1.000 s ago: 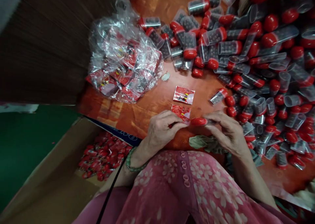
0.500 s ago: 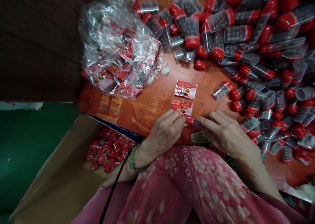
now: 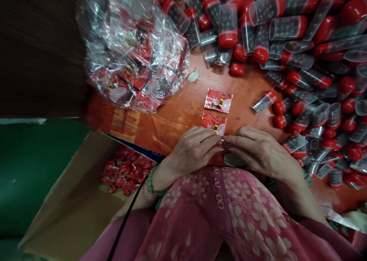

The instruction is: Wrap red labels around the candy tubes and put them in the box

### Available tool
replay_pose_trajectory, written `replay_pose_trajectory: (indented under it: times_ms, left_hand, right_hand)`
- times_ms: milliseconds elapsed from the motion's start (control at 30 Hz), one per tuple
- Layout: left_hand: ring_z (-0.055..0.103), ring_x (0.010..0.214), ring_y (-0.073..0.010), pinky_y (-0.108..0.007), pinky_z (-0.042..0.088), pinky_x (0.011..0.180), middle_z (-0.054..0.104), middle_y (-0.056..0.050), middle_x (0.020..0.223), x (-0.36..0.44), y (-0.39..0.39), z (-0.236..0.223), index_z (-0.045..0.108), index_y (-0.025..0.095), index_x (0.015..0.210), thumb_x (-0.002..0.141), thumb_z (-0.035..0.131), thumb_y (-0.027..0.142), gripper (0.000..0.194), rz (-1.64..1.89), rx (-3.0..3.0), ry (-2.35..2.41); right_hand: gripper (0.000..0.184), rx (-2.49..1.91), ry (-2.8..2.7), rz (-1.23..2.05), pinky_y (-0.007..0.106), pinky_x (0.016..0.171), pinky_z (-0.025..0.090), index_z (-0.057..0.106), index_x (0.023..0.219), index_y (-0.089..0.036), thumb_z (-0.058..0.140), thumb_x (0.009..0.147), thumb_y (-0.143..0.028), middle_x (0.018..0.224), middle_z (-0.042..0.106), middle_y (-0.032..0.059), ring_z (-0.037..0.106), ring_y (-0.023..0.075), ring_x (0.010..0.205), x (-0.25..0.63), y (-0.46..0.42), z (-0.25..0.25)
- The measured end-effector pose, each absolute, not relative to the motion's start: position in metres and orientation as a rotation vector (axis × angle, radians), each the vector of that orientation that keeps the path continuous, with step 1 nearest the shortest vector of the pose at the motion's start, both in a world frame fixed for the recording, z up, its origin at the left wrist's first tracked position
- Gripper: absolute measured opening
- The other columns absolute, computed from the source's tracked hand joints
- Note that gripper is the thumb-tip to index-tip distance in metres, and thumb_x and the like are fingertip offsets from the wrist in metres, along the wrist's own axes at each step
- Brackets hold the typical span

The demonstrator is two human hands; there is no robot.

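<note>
At the table's near edge, my left hand and my right hand meet fingertip to fingertip. Between them is a small clear plastic tube with a red cap, mostly covered by the fingers. Both hands are closed on it, the left at the capped end and the right at the clear end. A red printed label lies flat just beyond my left fingers, which hide its lower edge. Slightly farther off lies a second red label, fully visible. A pale greenish patch shows under my right hand.
Many red-capped tubes holding dark beads are heaped at the back and right. One tube lies apart from the heap. A clear plastic bag of red labels sits back left. Below the edge, a cardboard box contains small red pieces.
My fingers have closed farther over the tube, so its red cap shows less. The hands stay together at the same place, while the view has shifted a little closer to the table.
</note>
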State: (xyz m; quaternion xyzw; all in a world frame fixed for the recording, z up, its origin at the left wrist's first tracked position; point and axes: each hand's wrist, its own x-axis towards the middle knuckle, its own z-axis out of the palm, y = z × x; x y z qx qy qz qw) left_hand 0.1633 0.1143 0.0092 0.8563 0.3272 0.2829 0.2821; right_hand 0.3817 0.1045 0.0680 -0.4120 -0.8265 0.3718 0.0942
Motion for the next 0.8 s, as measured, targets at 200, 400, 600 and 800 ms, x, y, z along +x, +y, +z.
replay_pose_trajectory:
  times_ms: [200, 400, 600, 800]
  left_hand:
    - [0.069, 0.078, -0.0178, -0.030, 0.053, 0.074, 0.076, -0.007, 0.090, 0.158, 0.121, 0.013, 0.068, 0.015, 0.103, 0.086, 0.070, 0.034, 0.026, 0.868, 2.139, 0.952]
    - [0.071, 0.106, -0.0248, -0.035, 0.057, 0.092, 0.070, -0.015, 0.123, 0.159, 0.112, 0.016, 0.052, 0.024, 0.138, 0.062, 0.080, 0.062, 0.089, 1.068, 1.080, 0.997]
    - [0.068, 0.113, -0.0260, -0.041, 0.052, 0.103, 0.072, -0.013, 0.119, 0.172, 0.099, 0.012, 0.071, 0.021, 0.110, 0.073, 0.079, 0.049, 0.047, 0.922, 0.667, 0.871]
    - [0.072, 0.101, -0.0248, -0.041, 0.054, 0.100, 0.078, -0.008, 0.101, 0.190, 0.100, 0.002, 0.078, 0.020, 0.089, 0.070, 0.081, 0.047, 0.034, 1.022, 0.512, 1.013]
  right_hand:
    - [0.025, -1.231, -2.039, 1.333, 0.031, 0.077, 0.053, 0.065, 0.120, -0.021, 0.055, 0.097, -0.023, 0.099, 0.069, 0.0069, 0.065, 0.0179, 0.089, 0.387, 0.105, 0.047]
    - [0.024, -1.292, -1.545, 1.426, 0.033, 0.079, 0.055, 0.073, 0.111, -0.023, 0.065, 0.091, -0.033, 0.098, 0.073, 0.0059, 0.069, 0.0193, 0.087, 0.381, 0.102, 0.031]
    - [0.024, -1.224, -1.375, 1.493, 0.032, 0.081, 0.056, 0.074, 0.109, -0.025, 0.069, 0.087, -0.035, 0.099, 0.075, 0.0040, 0.070, 0.0185, 0.090, 0.364, 0.102, 0.026]
    - [0.029, -1.350, -1.084, 1.453, 0.033, 0.081, 0.058, 0.075, 0.100, -0.025, 0.072, 0.081, -0.047, 0.100, 0.076, 0.0034, 0.071, 0.0194, 0.090, 0.339, 0.093, 0.019]
